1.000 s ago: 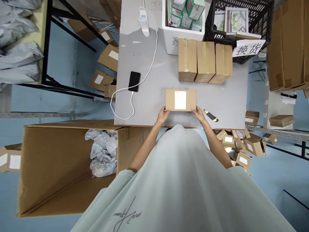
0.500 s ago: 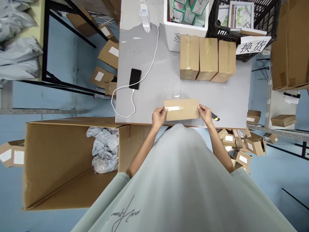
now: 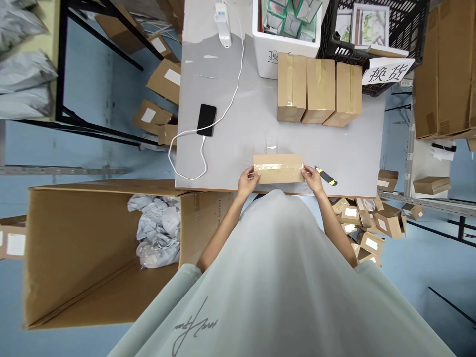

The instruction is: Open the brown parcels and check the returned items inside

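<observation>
A brown cardboard box with shiny clear tape along its top lies near the front edge of the grey table. My left hand grips its left end, thumb and fingers closed on the corner. At the opposite end my right hand holds the box in the same way. Just beyond the right hand lies a black and yellow utility knife. Three taped cardboard boxes stand side by side farther back on the table.
Behind the three boxes are a white bin of green-and-white packs and a black crate with framed pictures. A phone on a white cable lies left. A big open carton stands at the table's left front.
The right hand and the box's right end have shifted slightly left, so more of the utility knife shows. Both hands still hold the box, and the view has shifted a little.
</observation>
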Tool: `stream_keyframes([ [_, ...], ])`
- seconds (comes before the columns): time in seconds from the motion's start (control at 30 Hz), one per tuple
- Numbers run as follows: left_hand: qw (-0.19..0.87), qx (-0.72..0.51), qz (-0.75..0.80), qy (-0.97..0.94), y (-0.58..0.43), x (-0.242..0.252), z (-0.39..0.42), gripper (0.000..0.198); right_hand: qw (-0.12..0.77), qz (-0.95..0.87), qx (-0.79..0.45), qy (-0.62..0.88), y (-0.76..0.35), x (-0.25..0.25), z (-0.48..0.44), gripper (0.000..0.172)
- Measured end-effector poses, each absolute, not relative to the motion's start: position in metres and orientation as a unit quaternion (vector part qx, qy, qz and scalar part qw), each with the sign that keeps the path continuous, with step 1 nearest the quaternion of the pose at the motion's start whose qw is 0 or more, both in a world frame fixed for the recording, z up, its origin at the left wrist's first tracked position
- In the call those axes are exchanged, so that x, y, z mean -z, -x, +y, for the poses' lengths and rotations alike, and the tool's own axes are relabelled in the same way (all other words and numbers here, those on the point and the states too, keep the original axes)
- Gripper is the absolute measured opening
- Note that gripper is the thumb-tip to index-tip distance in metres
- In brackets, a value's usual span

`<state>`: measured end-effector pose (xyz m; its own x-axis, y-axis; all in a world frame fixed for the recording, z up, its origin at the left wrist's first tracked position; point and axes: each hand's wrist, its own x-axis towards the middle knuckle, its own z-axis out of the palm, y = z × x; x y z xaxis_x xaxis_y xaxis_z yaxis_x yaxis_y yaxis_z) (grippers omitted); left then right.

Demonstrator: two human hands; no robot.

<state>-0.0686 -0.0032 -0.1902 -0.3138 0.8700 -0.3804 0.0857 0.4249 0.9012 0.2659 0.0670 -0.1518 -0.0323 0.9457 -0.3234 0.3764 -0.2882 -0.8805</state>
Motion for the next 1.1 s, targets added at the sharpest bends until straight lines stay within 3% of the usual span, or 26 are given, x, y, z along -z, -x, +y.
stream_keyframes([
  [0.33,0.423,-0.428,0.694,-0.395,0.058,0.178,0.003,0.063,0.292,-0.55,-0.435,0.65,-0.264,0.146,0.056,0.077],
  [0.57,0.472,-0.427,0.678,-0.368,0.066,0.185,0.021,0.068,0.272,-0.571,-0.467,0.618,-0.283,0.156,0.07,0.07],
  [0.63,0.476,-0.431,0.676,-0.362,0.067,0.187,0.019,0.07,0.221,-0.595,-0.427,0.644,-0.303,0.16,0.079,0.059],
  [0.7,0.472,-0.436,0.676,-0.361,0.066,0.186,0.016,0.071,0.101,-0.624,-0.339,0.696,-0.327,0.162,0.088,0.049],
  [0.8,0.464,-0.439,0.684,-0.354,0.064,0.184,0.013,0.073,-0.07,-0.628,-0.246,0.735,-0.357,0.165,0.094,0.049],
  [1.0,0.465,-0.438,0.684,-0.352,0.065,0.184,0.013,0.077,-0.14,-0.653,-0.205,0.716,-0.364,0.169,0.085,0.047],
  [1.1,0.461,-0.44,0.679,-0.363,0.067,0.189,0.012,0.076,-0.127,-0.652,-0.198,0.72,-0.353,0.164,0.085,0.05],
])
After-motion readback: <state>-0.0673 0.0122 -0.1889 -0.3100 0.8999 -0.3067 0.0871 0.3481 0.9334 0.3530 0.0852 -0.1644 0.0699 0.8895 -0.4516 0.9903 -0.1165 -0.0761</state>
